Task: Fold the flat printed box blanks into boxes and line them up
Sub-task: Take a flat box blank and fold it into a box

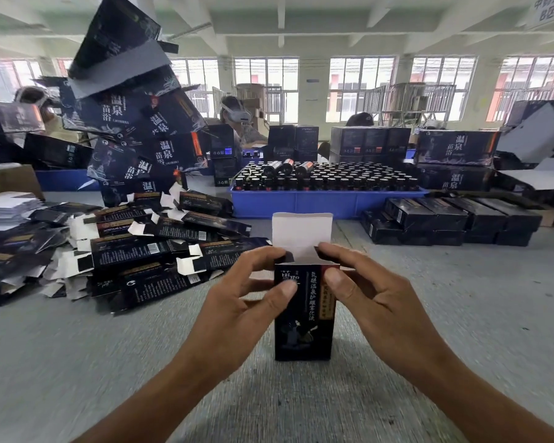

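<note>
A dark box (304,314) is held upright in the middle, close to the camera, over the grey table (77,362). The box is gripped near its top from both sides. The left hand (237,302) is curled round the left edge, with the thumb pressed on the front and the fingers laid over the top corner. The right hand (371,298) is curled round the right edge in the same way. The top of the box is open, and a white flap (301,231) is stood up behind the fingers.

Further back on the left, a messy pile of flat blanks (141,251) is spread on the table. Further back on the right, folded boxes (445,222) are lined up in rows, touching each other.

Behind the flap, a blue tray (317,203) is filled with small dark bottles (327,177). Three bottles are laid on their sides on top of the others.

At the back left, big dark cartons (135,123) are stacked in a tall, leaning heap. More cartons are piled at the back right. People are seated far behind, in front of a row of windows (362,87).
</note>
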The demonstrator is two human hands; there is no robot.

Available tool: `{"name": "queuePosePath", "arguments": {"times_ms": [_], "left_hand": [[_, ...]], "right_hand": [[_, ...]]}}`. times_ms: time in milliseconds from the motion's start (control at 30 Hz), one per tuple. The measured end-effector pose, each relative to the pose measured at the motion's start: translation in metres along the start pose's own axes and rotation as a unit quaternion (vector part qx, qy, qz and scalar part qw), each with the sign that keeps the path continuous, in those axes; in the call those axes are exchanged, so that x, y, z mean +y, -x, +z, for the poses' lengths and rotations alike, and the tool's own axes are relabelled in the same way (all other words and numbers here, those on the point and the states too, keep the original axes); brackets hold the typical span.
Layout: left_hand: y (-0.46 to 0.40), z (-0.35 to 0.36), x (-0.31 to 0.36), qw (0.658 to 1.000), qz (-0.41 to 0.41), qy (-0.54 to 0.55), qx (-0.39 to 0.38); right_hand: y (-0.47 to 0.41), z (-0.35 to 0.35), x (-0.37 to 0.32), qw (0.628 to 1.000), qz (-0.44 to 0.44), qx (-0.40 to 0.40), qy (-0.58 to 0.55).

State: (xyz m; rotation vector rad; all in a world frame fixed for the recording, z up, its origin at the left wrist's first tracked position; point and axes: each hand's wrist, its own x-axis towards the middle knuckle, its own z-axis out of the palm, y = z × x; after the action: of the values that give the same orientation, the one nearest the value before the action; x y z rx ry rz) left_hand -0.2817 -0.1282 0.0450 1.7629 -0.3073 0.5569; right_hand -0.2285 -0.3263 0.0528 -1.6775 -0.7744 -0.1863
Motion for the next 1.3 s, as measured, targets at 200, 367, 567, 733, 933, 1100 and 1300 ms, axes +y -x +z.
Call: {"name": "queuePosePath", "arguments": {"times_ms": [200, 367, 567, 733, 933, 1100, 1300], "left_hand": [[-0.002, 0.001, 0.006, 0.998, 0.038, -0.012, 0.039], [-0.001, 0.000, 0.007, 0.998, 0.061, -0.013, 0.025], [-0.002, 0.000, 0.005, 0.997, 0.074, -0.019, 0.024], [-0.002, 0.000, 0.004, 0.997, 0.076, -0.021, 0.022], [0.001, 0.004, 0.005, 0.997, 0.055, 0.012, 0.054], [0.000, 0.004, 0.003, 0.996, 0.057, -0.006, 0.074], [0.000, 0.001, 0.002, 0.988, 0.107, -0.091, 0.056]], "right_hand": [[-0.001, 0.003, -0.002, 0.998, -0.029, 0.019, -0.050], [-0.002, 0.003, -0.004, 0.993, -0.029, 0.041, -0.111], [0.000, 0.003, -0.010, 0.995, -0.024, 0.030, -0.088], [-0.001, 0.006, -0.010, 0.994, -0.027, 0.061, -0.081], [-0.002, 0.005, -0.010, 0.994, -0.041, 0.066, -0.077], [0.000, 0.004, -0.008, 0.995, -0.052, 0.063, -0.050], [-0.002, 0.003, -0.001, 0.996, -0.061, 0.054, -0.024]]}}
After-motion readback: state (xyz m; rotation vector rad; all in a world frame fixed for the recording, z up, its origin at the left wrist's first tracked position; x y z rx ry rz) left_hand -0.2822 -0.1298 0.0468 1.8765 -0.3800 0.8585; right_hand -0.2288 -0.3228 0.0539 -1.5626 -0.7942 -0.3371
